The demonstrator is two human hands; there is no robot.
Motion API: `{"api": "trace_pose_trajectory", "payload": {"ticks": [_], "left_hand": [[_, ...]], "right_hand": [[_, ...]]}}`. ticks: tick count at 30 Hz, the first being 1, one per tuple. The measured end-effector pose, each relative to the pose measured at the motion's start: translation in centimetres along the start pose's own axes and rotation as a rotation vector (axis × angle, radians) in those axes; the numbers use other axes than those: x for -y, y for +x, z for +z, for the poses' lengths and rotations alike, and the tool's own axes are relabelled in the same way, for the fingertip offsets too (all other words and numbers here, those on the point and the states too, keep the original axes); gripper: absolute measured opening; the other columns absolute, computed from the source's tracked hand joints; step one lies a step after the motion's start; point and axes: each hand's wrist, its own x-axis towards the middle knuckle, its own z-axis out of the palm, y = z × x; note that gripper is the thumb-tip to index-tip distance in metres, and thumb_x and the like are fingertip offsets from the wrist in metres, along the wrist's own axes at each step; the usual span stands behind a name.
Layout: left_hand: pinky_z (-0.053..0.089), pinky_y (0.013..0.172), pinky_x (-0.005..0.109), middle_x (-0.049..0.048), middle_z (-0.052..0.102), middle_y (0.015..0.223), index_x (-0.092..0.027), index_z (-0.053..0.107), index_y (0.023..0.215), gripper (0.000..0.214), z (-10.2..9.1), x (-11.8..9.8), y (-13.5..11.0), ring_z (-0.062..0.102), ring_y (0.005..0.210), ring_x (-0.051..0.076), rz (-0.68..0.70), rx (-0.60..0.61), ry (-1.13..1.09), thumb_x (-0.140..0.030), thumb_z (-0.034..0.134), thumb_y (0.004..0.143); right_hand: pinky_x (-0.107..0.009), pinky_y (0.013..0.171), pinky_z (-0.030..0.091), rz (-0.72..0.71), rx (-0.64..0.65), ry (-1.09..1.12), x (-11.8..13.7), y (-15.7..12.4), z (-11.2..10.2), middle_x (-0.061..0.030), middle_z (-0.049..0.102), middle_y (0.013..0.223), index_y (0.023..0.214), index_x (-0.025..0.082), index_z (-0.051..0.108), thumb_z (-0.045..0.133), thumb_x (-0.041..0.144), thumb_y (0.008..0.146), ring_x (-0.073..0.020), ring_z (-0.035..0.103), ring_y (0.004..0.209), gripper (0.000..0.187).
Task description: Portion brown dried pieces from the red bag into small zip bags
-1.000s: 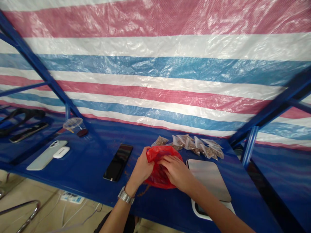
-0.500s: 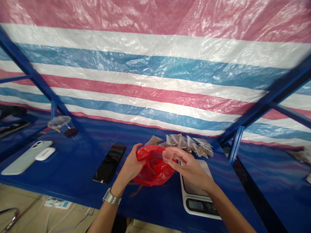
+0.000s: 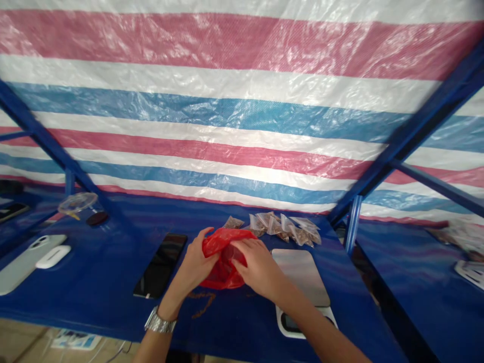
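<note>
The left hand (image 3: 195,264) and right hand (image 3: 257,263) are closed on a red plastic bag (image 3: 223,264), lower centre of frame. Brown crumbs (image 3: 200,304) are strewn just below; spillage could be caused by loosening the bag's mouth.

Left hand (image 3: 196,267), right hand (image 3: 257,267), gripping red bag (image 3: 223,264)

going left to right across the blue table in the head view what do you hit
phone in a pale case → white earbud case → black smartphone → left hand → red plastic bag → right hand → digital scale
</note>
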Motion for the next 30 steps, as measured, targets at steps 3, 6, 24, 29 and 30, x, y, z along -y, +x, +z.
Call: {"api": "trace_pose_trajectory", "payload": {"ticks": [3, 6, 24, 29, 30], "left_hand": [[0.053, 0.104, 0.048, 0.0091, 0.07, 0.121, -0.022, 0.057, 0.138, 0.063, -0.4, 0.5, 0.2, 0.069, 0.111, 0.028, 0.058, -0.006, 0.094, -0.028, 0.07, 0.076], [0.046, 0.112, 0.055, 0.0093, 0.064, 0.131, -0.027, 0.056, 0.14, 0.061, -0.8, 0.4, 0.1, 0.061, 0.123, 0.03, 0.131, -0.017, 0.172, -0.032, 0.068, 0.08], [0.04, 0.105, 0.055, 0.0171, 0.055, 0.135, -0.023, 0.034, 0.156, 0.074, -7.3, 5.5, -2.4, 0.053, 0.127, 0.04, -0.303, -0.197, 0.792, -0.045, 0.057, 0.089], [0.041, 0.101, 0.05, 0.0185, 0.06, 0.13, -0.018, 0.035, 0.155, 0.069, -5.8, 3.7, -1.9, 0.055, 0.123, 0.039, -0.291, -0.206, 0.84, -0.038, 0.051, 0.091], [0.042, 0.1, 0.051, 0.0193, 0.061, 0.128, -0.017, 0.037, 0.154, 0.069, -5.5, 3.3, -1.7, 0.056, 0.121, 0.039, -0.294, -0.22, 0.852, -0.038, 0.051, 0.09]], "right_hand": [[-0.054, 0.118, 0.038, -0.01, 0.025, -0.111, 0.0, 0.6, 0.9, -0.0147, 0.068, 0.136, 0.136, 0.016, 0.064, 0.066, 0.016, 0.09, -0.0326, 0.058, 0.131, 0.046], [-0.045, 0.114, 0.044, -0.039, -0.029, -0.053, -0.3, -0.1, -0.6, -0.0086, 0.071, 0.13, 0.132, 0.022, 0.067, 0.063, 0.016, 0.093, -0.0264, 0.062, 0.124, 0.04], [-0.033, 0.09, 0.053, 0.062, -0.647, -0.034, -7.8, -6.9, -5.8, -0.0025, 0.076, 0.102, 0.096, 0.028, 0.075, 0.054, 0.03, 0.097, -0.0216, 0.072, 0.098, 0.021], [-0.033, 0.09, 0.054, 0.03, -0.662, -0.047, -7.3, -6.7, -5.8, -0.0018, 0.076, 0.1, 0.094, 0.028, 0.075, 0.055, 0.031, 0.096, -0.0218, 0.072, 0.098, 0.02], [-0.034, 0.09, 0.054, 0.027, -0.659, -0.046, -7.2, -6.7, -5.8, -0.002, 0.076, 0.1, 0.094, 0.028, 0.075, 0.055, 0.031, 0.096, -0.0222, 0.072, 0.097, 0.02]]}}
